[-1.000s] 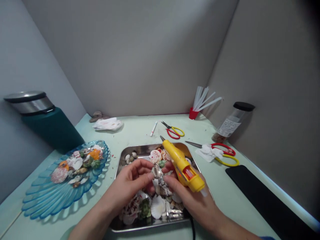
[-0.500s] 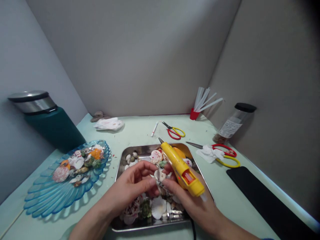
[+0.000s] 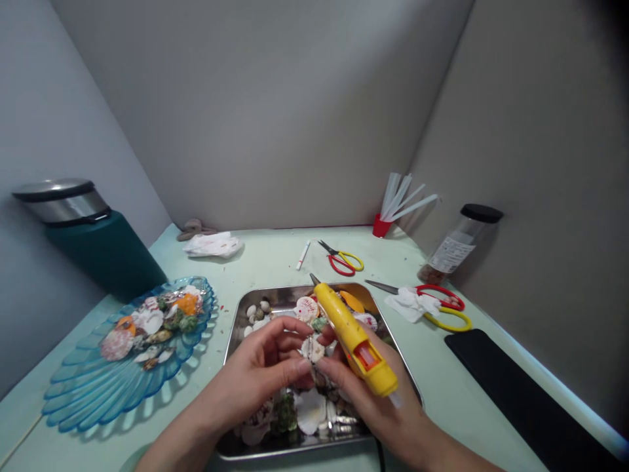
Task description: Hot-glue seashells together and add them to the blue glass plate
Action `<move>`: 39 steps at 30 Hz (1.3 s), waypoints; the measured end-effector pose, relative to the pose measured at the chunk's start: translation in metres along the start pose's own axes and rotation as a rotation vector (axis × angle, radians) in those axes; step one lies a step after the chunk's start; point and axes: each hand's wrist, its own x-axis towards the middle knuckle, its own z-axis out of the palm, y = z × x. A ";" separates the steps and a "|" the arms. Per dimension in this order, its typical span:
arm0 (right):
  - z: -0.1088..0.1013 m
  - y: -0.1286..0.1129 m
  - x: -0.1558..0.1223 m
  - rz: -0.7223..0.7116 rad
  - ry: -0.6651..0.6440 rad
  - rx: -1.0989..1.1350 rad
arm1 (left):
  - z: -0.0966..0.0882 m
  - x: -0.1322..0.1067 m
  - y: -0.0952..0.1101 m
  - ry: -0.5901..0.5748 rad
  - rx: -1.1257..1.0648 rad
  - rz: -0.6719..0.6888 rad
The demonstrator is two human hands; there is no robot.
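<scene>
Over a metal tray [image 3: 230, 357] of assorted seashells, my left hand [image 3: 268, 360] pinches a small whitish shell piece [image 3: 313, 349] between thumb and fingers. Opposite it, the thumb and fingertips of my right hand [image 3: 373, 380] touch the same piece. A yellow hot glue gun [image 3: 351, 331] rests in my right hand, nozzle pointing away and up to the left, a clear glue stick end jutting from its rear. Its handle is hidden by the hand. Below my hands lie a white scallop shell [image 3: 310, 411] and a green shell [image 3: 285, 412].
Left stands a blue shell-shaped dish [image 3: 88, 393] holding shells, beside a teal bottle [image 3: 108, 249]. Behind the tray are scissors [image 3: 344, 259] and a white stick [image 3: 303, 255]. Right are larger scissors [image 3: 442, 298] with tissue [image 3: 413, 303], a jar [image 3: 457, 246] and a black strip [image 3: 515, 387].
Both hands keep hold of the small shell piece, which has turned slightly between the fingertips. The glue gun has shifted a little left and down.
</scene>
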 end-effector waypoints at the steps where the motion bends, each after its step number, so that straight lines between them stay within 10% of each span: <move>1: 0.000 0.000 0.000 -0.003 -0.002 0.002 | 0.000 0.000 -0.001 -0.001 -0.003 -0.001; 39: 0.001 -0.001 0.000 -0.035 -0.012 -0.042 | 0.002 0.000 -0.006 0.016 0.000 0.037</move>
